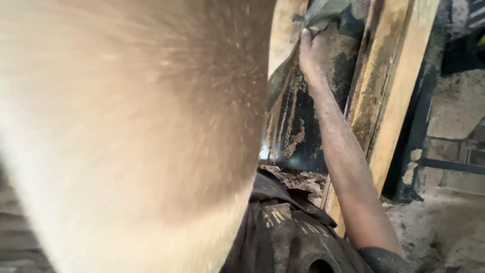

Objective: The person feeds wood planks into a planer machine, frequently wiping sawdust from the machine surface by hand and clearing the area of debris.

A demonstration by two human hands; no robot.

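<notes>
Blurred pale mass (126, 131) blocks left; wooden beam (389, 96) walls right; narrow gap between.

Rough wooden plank (389, 101), dusty cloth (323, 12)

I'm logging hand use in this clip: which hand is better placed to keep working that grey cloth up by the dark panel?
Probably the right hand: its arm is stretched up and its fingers already grip the grey cloth against the dark panel. The left hand cannot be seen; a blurred pale shape fills that side.
</notes>
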